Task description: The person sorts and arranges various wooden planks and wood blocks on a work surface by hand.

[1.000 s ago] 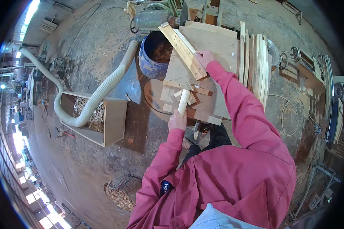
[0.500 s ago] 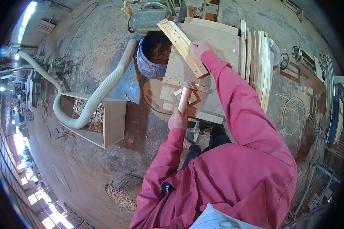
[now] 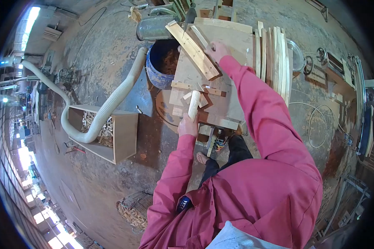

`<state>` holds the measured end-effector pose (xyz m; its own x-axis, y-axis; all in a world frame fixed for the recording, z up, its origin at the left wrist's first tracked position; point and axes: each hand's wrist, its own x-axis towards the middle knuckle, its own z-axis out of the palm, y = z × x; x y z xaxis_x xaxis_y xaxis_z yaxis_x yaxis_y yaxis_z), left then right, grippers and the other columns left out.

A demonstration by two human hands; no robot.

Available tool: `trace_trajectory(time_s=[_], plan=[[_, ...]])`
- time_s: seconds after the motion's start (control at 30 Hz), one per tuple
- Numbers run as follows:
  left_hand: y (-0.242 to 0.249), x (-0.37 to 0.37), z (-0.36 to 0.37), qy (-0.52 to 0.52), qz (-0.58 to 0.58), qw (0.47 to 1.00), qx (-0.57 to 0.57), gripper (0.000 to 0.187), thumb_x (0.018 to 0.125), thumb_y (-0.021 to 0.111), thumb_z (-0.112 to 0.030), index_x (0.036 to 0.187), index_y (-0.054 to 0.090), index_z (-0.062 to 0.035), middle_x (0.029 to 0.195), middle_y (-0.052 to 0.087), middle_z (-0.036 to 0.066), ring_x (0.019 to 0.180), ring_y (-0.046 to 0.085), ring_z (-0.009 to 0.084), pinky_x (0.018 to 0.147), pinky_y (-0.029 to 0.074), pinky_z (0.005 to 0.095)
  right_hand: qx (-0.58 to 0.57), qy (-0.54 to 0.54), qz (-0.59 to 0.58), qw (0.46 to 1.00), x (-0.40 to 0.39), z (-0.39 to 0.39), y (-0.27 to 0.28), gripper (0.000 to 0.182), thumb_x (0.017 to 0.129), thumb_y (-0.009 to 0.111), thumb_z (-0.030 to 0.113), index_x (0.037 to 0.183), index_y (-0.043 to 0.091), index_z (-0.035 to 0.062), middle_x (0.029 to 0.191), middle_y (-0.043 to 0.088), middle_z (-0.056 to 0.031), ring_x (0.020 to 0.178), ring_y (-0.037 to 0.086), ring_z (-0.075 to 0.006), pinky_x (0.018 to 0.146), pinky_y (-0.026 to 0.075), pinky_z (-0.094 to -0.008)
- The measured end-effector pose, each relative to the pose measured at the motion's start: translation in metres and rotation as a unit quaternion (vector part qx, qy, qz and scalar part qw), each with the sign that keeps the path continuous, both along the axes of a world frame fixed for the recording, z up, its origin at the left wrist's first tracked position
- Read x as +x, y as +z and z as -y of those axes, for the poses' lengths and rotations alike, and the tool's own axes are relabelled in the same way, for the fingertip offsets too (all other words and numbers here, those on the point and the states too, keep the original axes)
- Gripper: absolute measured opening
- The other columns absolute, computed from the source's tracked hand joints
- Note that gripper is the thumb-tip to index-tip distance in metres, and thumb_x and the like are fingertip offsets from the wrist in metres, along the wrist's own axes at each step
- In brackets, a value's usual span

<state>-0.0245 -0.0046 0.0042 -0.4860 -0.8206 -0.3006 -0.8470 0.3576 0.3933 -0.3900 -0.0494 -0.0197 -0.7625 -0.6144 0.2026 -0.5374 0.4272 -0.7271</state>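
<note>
The left hand is holding a stick in a closed grip. The right hand is pinching a wood strip.

Your pink long-sleeved jacket is matt, creased cloth. The pale rounded wooden stick and long yellowish wooden board before you look smooth; the ribbed white hose resembles matt plastic.
</note>
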Motion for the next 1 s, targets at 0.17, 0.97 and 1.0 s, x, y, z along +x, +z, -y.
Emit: trace_trajectory(time_s=[0.17,0.97,1.0], plan=[[-0.002,0.033,-0.011,-0.003,-0.004,1.000,0.007,0.051,0.095,0.067,-0.051,0.105,0.058,-0.0022,0.096,0.071,0.031,0.093,0.069,0.0500,0.081,0.053,0.0581,-0.005,0.024,-0.023,0.999,0.049,-0.035,-0.024,0.030,0.093,0.069,0.033,0.104,0.079,0.0066,0.099,0.072,-0.0193,0.093,0.069,-0.0393,0.086,0.054,-0.0451],[-0.006,0.010,0.000,0.015,0.016,0.999,0.030,0.054,0.093,0.067,-0.056,0.106,0.057,-0.0044,0.091,0.072,0.028,0.090,0.070,0.0497,0.077,0.054,0.0589,-0.007,0.025,0.105,0.994,0.004,0.055,-0.009,0.027,0.096,0.066,0.034,0.108,0.080,0.0141,0.099,0.076,-0.0160,0.094,0.073,-0.0343,0.086,0.055,-0.0422],[-0.004,0.005,0.003,0.018,0.017,0.999,0.034,0.055,0.093,0.067,-0.056,0.106,0.057,-0.0039,0.092,0.072,0.028,0.091,0.069,0.0497,0.078,0.054,0.0587,0.005,0.020,0.093,0.995,-0.003,0.058,-0.012,0.027,0.095,0.067,0.036,0.108,0.080,0.0156,0.099,0.077,-0.0153,0.093,0.073,-0.0342,0.085,0.056,-0.0422]])
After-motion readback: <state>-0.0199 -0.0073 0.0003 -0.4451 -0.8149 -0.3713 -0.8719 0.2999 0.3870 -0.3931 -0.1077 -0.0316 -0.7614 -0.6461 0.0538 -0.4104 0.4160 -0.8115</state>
